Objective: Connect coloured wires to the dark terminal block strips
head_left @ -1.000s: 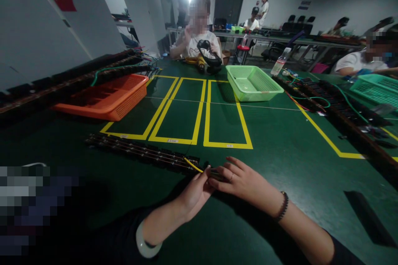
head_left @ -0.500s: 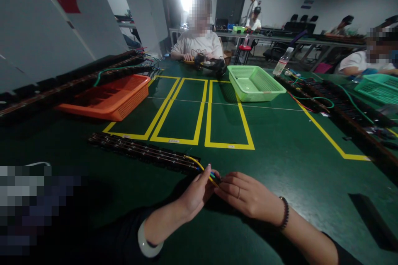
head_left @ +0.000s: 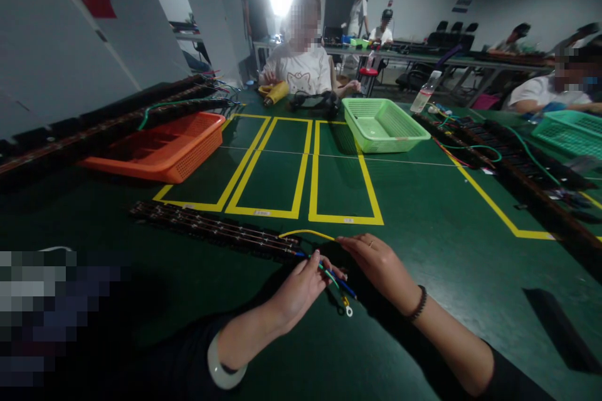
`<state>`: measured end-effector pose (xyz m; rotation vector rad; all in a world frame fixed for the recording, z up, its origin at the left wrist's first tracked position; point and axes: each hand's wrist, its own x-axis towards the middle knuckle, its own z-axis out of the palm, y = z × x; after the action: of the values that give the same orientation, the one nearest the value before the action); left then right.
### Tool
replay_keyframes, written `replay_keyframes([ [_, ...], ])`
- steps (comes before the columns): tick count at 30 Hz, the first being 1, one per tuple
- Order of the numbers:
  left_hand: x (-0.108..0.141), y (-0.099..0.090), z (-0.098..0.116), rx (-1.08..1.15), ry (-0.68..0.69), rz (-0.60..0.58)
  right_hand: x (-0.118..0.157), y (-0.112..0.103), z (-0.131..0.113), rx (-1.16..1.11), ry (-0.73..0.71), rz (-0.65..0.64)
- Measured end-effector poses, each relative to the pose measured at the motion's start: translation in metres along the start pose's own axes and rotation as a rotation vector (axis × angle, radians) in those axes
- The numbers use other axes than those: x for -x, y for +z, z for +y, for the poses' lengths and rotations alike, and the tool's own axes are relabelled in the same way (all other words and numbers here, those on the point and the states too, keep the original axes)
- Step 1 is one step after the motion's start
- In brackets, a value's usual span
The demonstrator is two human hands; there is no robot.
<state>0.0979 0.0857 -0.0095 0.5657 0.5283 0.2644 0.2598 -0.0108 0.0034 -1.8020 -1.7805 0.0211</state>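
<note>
A long black strip with metal conductors (head_left: 211, 229) lies across the green table, wires coming out of its right end. My left hand (head_left: 301, 291) is closed on the green wire (head_left: 332, 278) and the blue wire (head_left: 347, 289), which stick out past its fingers. A ring terminal (head_left: 348, 309) shows at the tip of one of them. Between its fingertips my right hand (head_left: 376, 263) pinches the yellow wire (head_left: 308, 232), which arches from the strip's end, apart from the other wires.
An orange basket (head_left: 197, 150) stands at left, a light green basket (head_left: 385, 138) farther back. Yellow tape rectangles (head_left: 263, 213) mark the table. More wired strips (head_left: 527, 188) lie at right, near a bottle (head_left: 426, 93). A black flat piece (head_left: 559, 329) rests at front right. Across sits a person (head_left: 303, 72).
My right hand has moved up and away from my left, drawing the yellow wire off the other wires. The blue and green wire ends now show. The person across has parted their hands.
</note>
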Motion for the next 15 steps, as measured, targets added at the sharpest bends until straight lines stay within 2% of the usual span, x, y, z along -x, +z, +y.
replay_keyframes([
  [4,0.001,0.001,0.002,0.0,-0.002,-0.03,0.001,0.005,0.006,0.067,0.017,-0.091],
  [11,0.0,-0.001,0.002,0.015,-0.01,-0.05,-0.002,0.01,0.01,0.167,-0.039,-0.191],
  [15,0.0,-0.001,0.003,0.019,-0.004,-0.056,-0.008,-0.001,0.003,0.151,-0.003,-0.152],
])
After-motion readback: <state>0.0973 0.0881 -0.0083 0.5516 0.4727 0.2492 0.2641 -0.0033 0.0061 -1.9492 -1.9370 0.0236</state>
